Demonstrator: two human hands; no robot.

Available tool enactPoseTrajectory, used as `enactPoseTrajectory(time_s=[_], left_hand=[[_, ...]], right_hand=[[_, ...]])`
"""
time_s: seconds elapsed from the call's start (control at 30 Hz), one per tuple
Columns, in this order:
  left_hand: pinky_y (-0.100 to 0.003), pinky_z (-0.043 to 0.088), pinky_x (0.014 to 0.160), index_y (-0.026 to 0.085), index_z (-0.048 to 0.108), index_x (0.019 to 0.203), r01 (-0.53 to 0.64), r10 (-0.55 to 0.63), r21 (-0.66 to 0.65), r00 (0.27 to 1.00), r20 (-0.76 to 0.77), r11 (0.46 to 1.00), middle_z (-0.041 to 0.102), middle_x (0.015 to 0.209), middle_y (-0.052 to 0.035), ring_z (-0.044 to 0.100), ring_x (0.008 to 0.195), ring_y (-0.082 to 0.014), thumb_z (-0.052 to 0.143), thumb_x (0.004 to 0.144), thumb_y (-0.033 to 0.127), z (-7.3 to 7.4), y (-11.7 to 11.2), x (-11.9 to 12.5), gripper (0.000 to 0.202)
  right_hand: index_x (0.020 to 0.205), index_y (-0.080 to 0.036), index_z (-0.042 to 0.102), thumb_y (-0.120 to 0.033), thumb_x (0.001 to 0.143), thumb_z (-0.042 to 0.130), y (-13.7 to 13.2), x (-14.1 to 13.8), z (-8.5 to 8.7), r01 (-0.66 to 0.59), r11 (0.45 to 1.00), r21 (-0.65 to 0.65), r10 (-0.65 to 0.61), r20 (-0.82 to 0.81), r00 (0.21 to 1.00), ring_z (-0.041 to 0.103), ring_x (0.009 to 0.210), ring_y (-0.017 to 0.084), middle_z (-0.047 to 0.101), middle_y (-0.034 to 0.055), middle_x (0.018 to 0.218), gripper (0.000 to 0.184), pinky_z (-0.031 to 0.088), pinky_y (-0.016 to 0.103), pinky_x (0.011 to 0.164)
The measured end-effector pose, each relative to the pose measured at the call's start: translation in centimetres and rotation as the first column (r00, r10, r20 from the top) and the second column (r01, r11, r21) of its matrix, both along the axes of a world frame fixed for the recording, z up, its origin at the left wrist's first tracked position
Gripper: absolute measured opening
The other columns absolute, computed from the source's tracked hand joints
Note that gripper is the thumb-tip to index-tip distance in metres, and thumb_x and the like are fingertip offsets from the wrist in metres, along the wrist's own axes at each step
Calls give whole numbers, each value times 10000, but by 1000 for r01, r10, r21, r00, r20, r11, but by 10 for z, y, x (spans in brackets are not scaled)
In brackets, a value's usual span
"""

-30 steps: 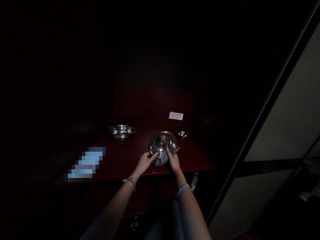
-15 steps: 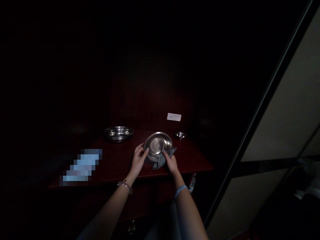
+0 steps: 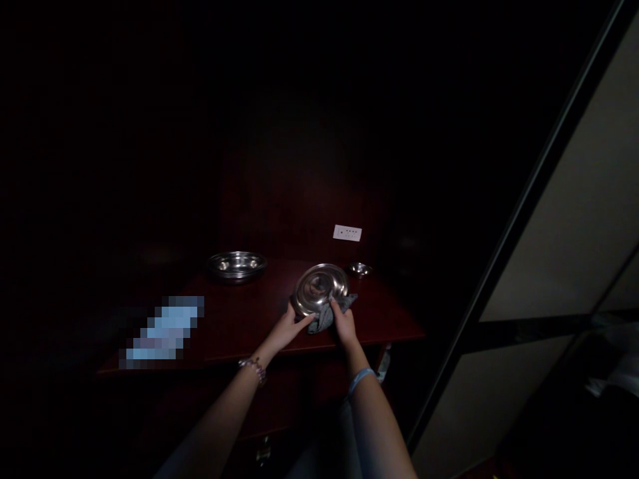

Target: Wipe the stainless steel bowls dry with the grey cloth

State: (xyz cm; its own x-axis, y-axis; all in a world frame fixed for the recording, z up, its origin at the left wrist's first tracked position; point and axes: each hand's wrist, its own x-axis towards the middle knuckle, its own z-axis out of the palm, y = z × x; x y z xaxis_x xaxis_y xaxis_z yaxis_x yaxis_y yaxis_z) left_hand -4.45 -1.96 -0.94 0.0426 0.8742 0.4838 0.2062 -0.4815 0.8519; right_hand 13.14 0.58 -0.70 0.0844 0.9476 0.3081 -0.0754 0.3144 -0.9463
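Note:
A round steel plate (image 3: 319, 287) is held tilted over the dark red wooden table (image 3: 239, 326). My left hand (image 3: 289, 326) grips its lower left rim with the fingers pinched on it. A bunched grey cloth (image 3: 327, 318) is pressed against the plate's lower right edge by my right hand (image 3: 342, 322), fingers closed on it. Both hands sit close together near the table's front edge. The scene is very dark.
A second steel dish (image 3: 236, 265) rests at the back left of the table. A small steel bowl (image 3: 361, 269) stands at the back right. A white socket panel (image 3: 347, 233) is on the wall behind. A blurred pale patch (image 3: 162, 329) lies at the left.
The plate has tilted and shifted slightly right. My left hand slid from the plate's left side down to its lower rim. The right hand with the cloth stayed at the lower right.

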Motion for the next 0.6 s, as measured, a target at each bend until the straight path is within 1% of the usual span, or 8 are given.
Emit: enactPoseTrajectory(time_s=[0.07,0.17,0.23,0.47,0.6], left_hand=[[-386,404,1074,150,352,1354,10,-11,-22,1000,-20,1000,553,1368,-161,545,1250,-247,617,780,482,-2,1,0,714],[-389,378,1097,135,407,1328,-35,35,-22,999,-11,999,564,1360,-162,531,1268,-250,556,813,496,-5,5,-1,646],[-384,369,1104,138,432,1318,-60,60,-13,998,-1,998,566,1363,-151,525,1276,-246,541,819,497,-6,7,-1,624],[-366,487,985,144,456,1306,-31,32,-43,999,24,999,605,1313,-143,601,1176,-242,587,781,505,-2,5,1,651],[-370,506,956,152,472,1283,-26,27,-41,999,19,999,620,1290,-135,610,1160,-246,597,769,516,0,2,1,642]], right_hand=[[1009,-156,730,-558,759,634,0,0,0,28,1000,1,-28,34,999,683,1030,248,745,90,1047,483,510,317,896],[987,-180,740,-556,735,664,-2,-1,0,40,999,-8,-39,105,994,691,1004,242,756,64,999,459,519,317,880],[1003,-182,739,-557,719,680,-4,-1,1,31,999,-9,-29,119,992,691,992,239,757,51,984,474,521,323,880],[1005,-170,745,-561,709,694,-6,-1,2,41,999,6,-41,132,990,696,961,241,759,58,958,493,523,318,863],[1001,-160,748,-569,707,695,-5,-1,1,65,998,7,-65,113,991,693,972,250,757,67,966,506,523,321,863]])
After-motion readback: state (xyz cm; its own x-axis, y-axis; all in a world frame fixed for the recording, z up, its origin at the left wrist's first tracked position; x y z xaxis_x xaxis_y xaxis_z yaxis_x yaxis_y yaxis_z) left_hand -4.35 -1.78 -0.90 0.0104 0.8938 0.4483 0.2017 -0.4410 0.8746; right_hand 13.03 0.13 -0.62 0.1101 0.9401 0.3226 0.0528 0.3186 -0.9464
